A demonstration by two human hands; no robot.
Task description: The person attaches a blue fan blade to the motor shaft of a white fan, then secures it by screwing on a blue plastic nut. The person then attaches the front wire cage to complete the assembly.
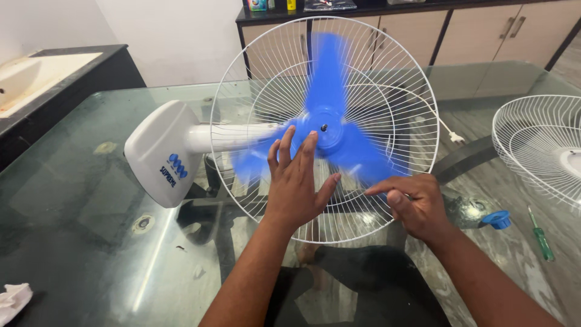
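At six o'clock the left hand (pixel 296 181) holds spread fingers flat against the blurred blue three-bladed plastic fan blade (pixel 327 130) at centre, apparently to turn it; the right hand (pixel 414 203), fingers curled and pinching nothing, steadies the round white wire rear guard (pixel 417 97). At three o'clock a second white wire guard (pixel 532 145) lies aside on the glass table (pixel 72 200).

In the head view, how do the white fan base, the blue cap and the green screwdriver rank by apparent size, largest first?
1. white fan base
2. green screwdriver, long but thin
3. blue cap

The last two look close, so their order is unsure.
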